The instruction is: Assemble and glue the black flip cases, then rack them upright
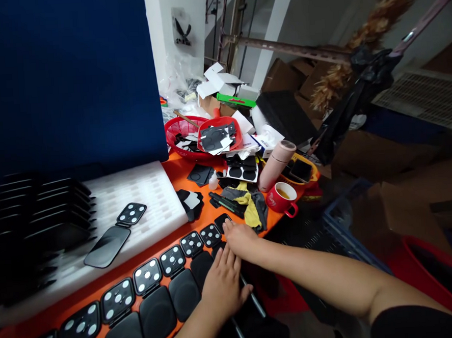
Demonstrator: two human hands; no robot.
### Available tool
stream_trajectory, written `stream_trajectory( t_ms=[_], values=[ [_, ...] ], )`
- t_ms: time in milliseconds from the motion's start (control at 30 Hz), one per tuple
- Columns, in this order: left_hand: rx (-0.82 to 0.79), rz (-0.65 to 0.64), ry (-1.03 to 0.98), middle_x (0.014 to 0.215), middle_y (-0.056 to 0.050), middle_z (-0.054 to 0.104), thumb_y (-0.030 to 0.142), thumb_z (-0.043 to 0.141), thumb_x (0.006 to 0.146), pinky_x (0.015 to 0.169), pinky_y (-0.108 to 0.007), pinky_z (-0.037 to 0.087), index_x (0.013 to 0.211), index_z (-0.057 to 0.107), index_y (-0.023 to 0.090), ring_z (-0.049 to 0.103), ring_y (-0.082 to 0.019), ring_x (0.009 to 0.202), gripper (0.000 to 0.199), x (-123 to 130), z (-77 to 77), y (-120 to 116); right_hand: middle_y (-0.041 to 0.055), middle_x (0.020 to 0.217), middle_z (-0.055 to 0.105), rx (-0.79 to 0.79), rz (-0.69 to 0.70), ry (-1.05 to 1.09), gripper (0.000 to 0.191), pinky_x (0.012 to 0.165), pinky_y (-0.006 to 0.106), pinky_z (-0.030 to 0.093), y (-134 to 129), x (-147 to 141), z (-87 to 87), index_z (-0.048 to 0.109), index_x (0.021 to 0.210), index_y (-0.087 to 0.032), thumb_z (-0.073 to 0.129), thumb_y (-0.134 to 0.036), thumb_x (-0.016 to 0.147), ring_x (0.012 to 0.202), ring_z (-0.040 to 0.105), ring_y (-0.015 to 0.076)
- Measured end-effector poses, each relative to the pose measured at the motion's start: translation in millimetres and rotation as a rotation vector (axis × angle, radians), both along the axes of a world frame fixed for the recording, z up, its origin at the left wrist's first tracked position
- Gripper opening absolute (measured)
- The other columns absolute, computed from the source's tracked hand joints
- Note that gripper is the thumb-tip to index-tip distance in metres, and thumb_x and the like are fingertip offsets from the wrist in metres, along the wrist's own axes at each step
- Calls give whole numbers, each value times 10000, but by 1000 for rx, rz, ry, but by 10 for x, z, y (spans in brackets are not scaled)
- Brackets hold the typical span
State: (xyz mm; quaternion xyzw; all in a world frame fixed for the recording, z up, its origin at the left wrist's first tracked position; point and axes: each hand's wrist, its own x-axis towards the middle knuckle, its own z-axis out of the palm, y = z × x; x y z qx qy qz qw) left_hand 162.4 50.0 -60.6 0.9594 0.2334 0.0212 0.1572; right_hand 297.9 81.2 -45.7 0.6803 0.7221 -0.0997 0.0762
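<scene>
A row of black hinged folding pads lies along the orange tabletop (193,227). Several of their square flaps, such as this dotted flap (147,276), carry round white dots. At the row's far end, my right hand (241,238) has its fingers drawn together at the edge of a plain black flap (221,221); whatever sits between the fingertips is hidden. My left hand (224,284) rests flat with fingers stretched out over the lower part of the end pads, beside a smooth black panel (184,293). Its fingertips nearly meet my right hand.
Left, a white foam block (147,194) bears stacked black pieces (56,215) and one unfolded pad (110,245). Beyond my hands are a grey-yellow glove (251,203), a red mug (282,197) of drink, a pink bottle (277,163) and a red basket (175,128).
</scene>
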Motion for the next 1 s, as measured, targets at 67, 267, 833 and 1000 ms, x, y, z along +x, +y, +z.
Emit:
stream_trajectory(
  t_ms=[67, 267, 833, 1000],
  values=[
    [10, 3, -15, 1423, -207, 353, 613, 359, 822, 1104, -455, 195, 1361, 386, 35, 283, -329, 1337, 791, -2, -22, 0, 233, 1367, 411, 6, 23, 15, 434, 990, 391, 423, -24, 8, 28, 457, 1298, -15, 394, -92, 876, 1259, 425, 278],
    [-22, 6, -33, 1422, -221, 345, 598, 361, 825, 1109, -465, 172, 1358, 380, 13, 250, -331, 1350, 792, -10, -44, -2, 135, 1421, 371, -55, 62, 78, 434, 1046, 303, 357, -73, 70, 40, 450, 1326, -88, 372, -130, 901, 1299, 375, 200],
    [6, 5, -144, 1512, -164, 66, 634, 348, 812, 1122, -444, 111, 1448, 146, 89, 65, -277, 1398, 862, -70, -216, -43, 88, 1166, 556, -81, -290, 288, 326, 841, 429, 482, 1472, -373, 424, 536, 1156, -148, 527, -339, 892, 1000, 570, 221],
    [-27, 12, -145, 1511, -164, 64, 658, 323, 808, 1125, -446, 97, 1446, 163, 91, 64, -274, 1398, 868, -62, -207, -37, 80, 1143, 561, -202, -394, 453, 311, 800, 400, 505, 1516, -221, 287, 534, 1153, -152, 532, -320, 891, 958, 583, 206]
  ],
)
